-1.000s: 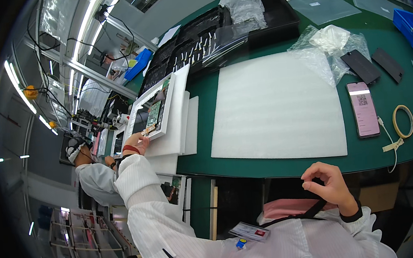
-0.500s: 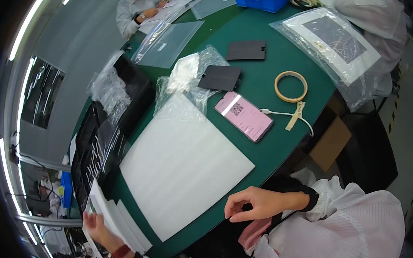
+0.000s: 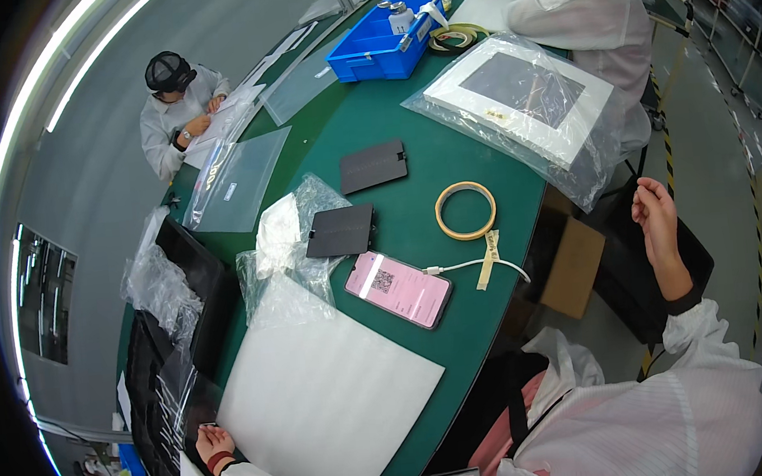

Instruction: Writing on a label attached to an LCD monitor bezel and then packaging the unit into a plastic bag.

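My left hand point(image 3: 213, 444) is beside the left edge of a large white foam sheet point(image 3: 335, 387), next to a black tray point(image 3: 143, 368) holding thin pale strips. Its fingers are curled, and a tiny item may be at their tips, too small to make out. My right hand point(image 3: 658, 221) is raised off the table at the right, over a black chair, with loosely bent fingers drawn together and nothing visible in them. Beyond the sheet lie a pink-screened phone point(image 3: 399, 289) with a white cable, two dark flat plates point(image 3: 341, 231) and a roll of tape point(image 3: 467, 210).
Crumpled clear plastic point(image 3: 287, 246) covers the sheet's far corner. A bagged white frame point(image 3: 513, 95) lies at the far right and a blue bin point(image 3: 387, 42) at the back. Two people sit across the table. A cardboard box point(image 3: 572, 267) is below its right edge.
My right hand has swung up and right, away from the table's front edge. My left hand has shifted from the stacked white sheets toward the foam sheet's edge. The view has turned rightward.
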{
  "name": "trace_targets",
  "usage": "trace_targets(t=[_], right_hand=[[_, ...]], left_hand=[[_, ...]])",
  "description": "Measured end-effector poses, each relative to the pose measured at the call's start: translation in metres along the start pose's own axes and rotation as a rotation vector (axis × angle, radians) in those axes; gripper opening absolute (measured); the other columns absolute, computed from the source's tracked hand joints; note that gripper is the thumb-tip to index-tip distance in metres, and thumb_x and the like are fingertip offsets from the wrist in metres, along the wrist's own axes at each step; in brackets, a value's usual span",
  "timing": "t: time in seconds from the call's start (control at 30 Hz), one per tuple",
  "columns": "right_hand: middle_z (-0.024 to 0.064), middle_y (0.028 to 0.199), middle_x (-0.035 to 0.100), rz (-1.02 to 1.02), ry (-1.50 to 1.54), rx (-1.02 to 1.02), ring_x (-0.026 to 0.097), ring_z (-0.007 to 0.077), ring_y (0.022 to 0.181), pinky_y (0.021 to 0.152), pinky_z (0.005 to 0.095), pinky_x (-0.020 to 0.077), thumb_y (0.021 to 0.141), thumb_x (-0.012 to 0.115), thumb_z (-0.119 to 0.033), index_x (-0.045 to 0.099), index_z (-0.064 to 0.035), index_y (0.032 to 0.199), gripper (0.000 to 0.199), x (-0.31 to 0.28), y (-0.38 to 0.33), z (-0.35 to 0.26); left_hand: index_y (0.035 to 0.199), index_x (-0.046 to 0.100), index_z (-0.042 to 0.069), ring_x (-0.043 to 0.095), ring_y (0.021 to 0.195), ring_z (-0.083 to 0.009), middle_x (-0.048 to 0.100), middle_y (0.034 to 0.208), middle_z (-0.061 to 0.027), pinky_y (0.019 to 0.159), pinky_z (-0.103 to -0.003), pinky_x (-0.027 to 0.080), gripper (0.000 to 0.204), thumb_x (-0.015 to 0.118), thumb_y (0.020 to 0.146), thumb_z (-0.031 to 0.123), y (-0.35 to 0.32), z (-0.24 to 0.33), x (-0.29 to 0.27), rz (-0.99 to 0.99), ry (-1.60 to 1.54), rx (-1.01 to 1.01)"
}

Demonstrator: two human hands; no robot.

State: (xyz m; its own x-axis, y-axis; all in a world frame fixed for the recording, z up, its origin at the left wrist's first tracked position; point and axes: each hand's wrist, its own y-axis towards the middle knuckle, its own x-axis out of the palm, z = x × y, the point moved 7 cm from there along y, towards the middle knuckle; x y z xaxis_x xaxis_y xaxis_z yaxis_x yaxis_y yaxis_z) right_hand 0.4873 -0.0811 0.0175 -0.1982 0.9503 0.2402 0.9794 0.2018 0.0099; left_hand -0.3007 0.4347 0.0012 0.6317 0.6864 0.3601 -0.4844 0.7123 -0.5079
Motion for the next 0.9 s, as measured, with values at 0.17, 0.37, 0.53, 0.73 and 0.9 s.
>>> trace_targets(t=[0.17,0.37,0.53,0.73,0.9], right_hand=[[0.0003,0.077,0.054,-0.013,-0.027,0.127,0.050,0.0065,0.060,0.057,0.0184,0.0396,0.086,0.051,-0.010,0.051,-0.0026,0.105,0.021,-0.003,0.059,0.024],[0.0017,0.080,0.056,-0.102,-0.252,-0.144,0.053,0.0068,0.065,0.058,0.0199,0.0414,0.084,0.057,-0.010,0.053,0.0003,0.106,0.025,0.021,0.094,-0.011],[0.0033,0.080,0.056,0.015,-0.220,-0.263,0.054,0.0085,0.067,0.059,0.0203,0.0428,0.085,0.058,-0.013,0.053,0.0014,0.102,0.023,0.036,0.089,-0.017],[0.0084,0.095,0.058,-0.047,0.002,-0.249,0.058,0.0123,0.084,0.071,0.0258,0.0464,0.092,0.049,-0.023,0.052,0.0015,0.107,0.029,0.037,0.062,-0.046],[0.0287,0.119,0.047,-0.788,0.499,0.454,0.049,0.0384,0.110,0.090,0.0459,0.0417,0.085,0.027,-0.064,0.035,0.0010,0.127,0.078,0.062,0.003,-0.062]], left_hand=[[0.090,0.058,0.010,0.052,0.062,-0.0094,0.061,0.083,0.0020,0.057,-0.021,0.041,0.015,0.057,0.086,0.024,0.023,0.025,-0.024,-0.011,0.171,0.167],[0.116,0.052,-0.002,0.055,0.100,-0.0161,0.058,0.113,-0.0086,0.081,-0.022,0.040,0.034,0.051,0.090,0.020,-0.238,0.047,0.071,-0.270,0.093,0.897],[0.094,0.054,0.004,0.033,0.126,-0.0355,0.037,0.134,-0.0231,0.104,-0.044,0.027,0.016,0.039,0.091,0.007,-0.437,-0.007,0.146,-1.053,0.398,1.251],[0.087,0.050,0.005,0.039,0.124,-0.0356,0.040,0.132,-0.0232,0.098,-0.040,0.033,0.010,0.047,0.081,-0.003,-0.590,-0.162,0.206,-1.973,0.599,0.839],[0.090,0.050,0.004,0.048,0.114,-0.0310,0.048,0.125,-0.0159,0.092,-0.038,0.038,0.024,0.052,0.069,-0.008,-0.672,-0.260,0.170,-2.481,0.634,1.258]])
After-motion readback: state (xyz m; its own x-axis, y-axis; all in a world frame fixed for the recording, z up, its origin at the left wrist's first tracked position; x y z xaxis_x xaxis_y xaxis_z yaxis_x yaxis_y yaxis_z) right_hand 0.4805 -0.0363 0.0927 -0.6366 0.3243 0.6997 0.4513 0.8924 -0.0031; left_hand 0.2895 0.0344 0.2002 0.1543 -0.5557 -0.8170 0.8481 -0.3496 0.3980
